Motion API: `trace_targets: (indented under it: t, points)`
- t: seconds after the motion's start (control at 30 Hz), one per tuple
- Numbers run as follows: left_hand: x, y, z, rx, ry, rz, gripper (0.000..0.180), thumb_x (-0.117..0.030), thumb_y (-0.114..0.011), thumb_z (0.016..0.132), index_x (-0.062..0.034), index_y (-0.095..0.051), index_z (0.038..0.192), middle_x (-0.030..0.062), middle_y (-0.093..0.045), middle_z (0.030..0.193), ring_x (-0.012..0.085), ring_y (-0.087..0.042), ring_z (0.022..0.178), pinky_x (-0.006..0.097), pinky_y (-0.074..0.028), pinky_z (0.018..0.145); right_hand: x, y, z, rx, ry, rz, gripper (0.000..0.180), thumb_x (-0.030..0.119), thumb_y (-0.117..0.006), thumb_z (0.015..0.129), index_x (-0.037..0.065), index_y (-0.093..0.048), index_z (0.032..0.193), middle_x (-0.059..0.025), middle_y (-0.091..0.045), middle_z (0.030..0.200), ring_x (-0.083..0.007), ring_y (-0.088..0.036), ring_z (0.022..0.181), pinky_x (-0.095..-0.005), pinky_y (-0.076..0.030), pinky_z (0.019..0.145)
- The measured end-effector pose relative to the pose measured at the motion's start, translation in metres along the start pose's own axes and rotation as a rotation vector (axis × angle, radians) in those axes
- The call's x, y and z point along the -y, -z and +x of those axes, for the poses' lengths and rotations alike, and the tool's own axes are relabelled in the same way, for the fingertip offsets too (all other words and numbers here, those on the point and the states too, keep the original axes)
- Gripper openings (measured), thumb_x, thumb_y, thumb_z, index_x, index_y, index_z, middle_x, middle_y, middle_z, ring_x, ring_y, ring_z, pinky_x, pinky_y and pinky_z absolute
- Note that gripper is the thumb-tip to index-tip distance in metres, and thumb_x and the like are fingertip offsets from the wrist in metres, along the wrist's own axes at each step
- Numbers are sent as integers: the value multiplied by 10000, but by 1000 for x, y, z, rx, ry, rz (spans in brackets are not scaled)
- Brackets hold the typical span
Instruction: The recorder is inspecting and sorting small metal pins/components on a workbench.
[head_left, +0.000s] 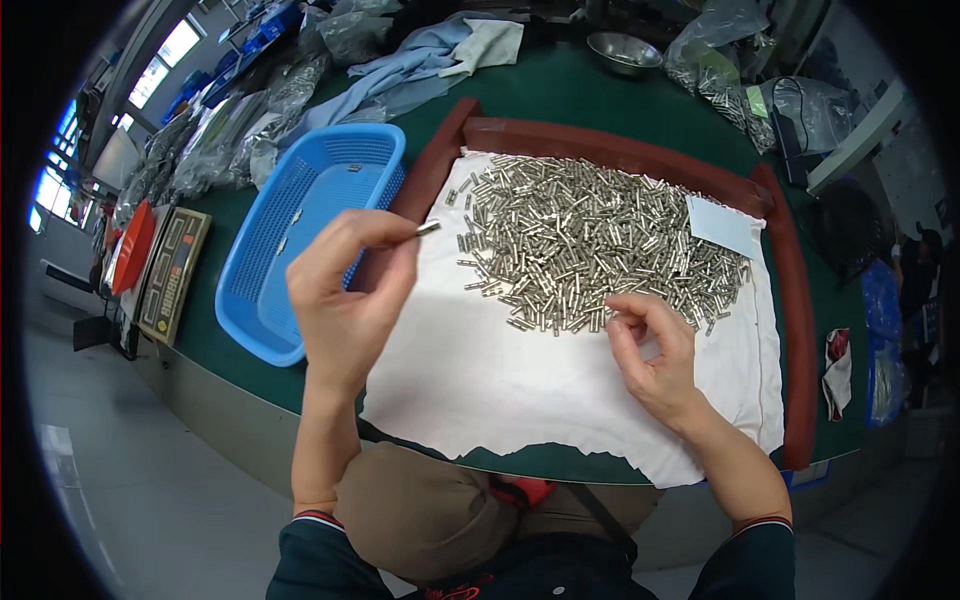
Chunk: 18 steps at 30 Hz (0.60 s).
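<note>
Hundreds of small silver metal tubes (590, 245) lie heaped on a white cloth (480, 380), too small and tangled to tell one from another. The left hand (345, 300) is raised over the cloth's left edge, thumb and forefinger pinched on a single metal tube (428, 228) whose tip pokes out to the right; the rest of it is hidden by the fingers. The right hand (650, 350) rests at the near edge of the heap, fingers curled inward, and whether it grips a piece cannot be told. A reddish-brown frame (610, 145) borders the cloth at the back and sides, its near part covered by the cloth. A blue plastic basket (300, 200) sits just left of the frame, partly behind the left hand, with a few small pieces inside. A pale card (722, 225) lies on the heap's right end. Farther back on the green table (570, 90) are a steel bowl (624, 50), clear bags (740, 70) and blue fabric (400, 70), blurred toward the rim.
</note>
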<state>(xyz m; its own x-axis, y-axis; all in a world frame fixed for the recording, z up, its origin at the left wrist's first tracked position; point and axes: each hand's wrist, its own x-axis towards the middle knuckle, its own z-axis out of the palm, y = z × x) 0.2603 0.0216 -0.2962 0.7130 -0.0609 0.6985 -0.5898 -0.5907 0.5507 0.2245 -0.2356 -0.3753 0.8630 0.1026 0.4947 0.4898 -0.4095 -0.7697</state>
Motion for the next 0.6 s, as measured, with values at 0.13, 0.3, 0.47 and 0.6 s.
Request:
trace_targets:
  t: [0.13, 0.3, 0.47, 0.6]
  points:
    - [12, 54, -7, -122, -50, 379, 111, 97, -628, 713, 16, -615, 789, 78, -621, 738, 141, -593, 670, 240, -464, 634, 1, 3, 0, 3, 6, -39, 189, -59, -593, 755, 1, -625, 931, -63, -584, 715, -131, -551, 589, -235, -451, 520]
    - [39, 96, -29, -29, 108, 608, 176, 80, -629, 729, 7, -630, 890, 94, -638, 840, 189, -623, 750, 272, -489, 702, 1, 1, 0, 20, 18, -19, 158, -65, -583, 767, -6, -622, 908, -72, -587, 742, -133, -553, 597, -236, -446, 515]
    - [27, 89, -24, -42, 24, 957, 314, 58, -641, 729, -12, -619, 1034, 132, -618, 1016, 274, -607, 925, 335, -486, 791, -2, 1, 0, 28, 8, -37, 145, -65, -581, 768, -7, -623, 894, -72, -588, 737, -137, -556, 594, -236, -445, 514]
    - [-3, 48, -13, 179, 6, 473, 200, 53, -662, 715, -15, -644, 902, 105, -634, 875, 262, -603, 806, 328, -478, 695, -1, 2, 1, 24, 42, -46, 127, -70, -580, 763, -9, -624, 865, -74, -586, 722, -146, -554, 584, -238, -443, 511]
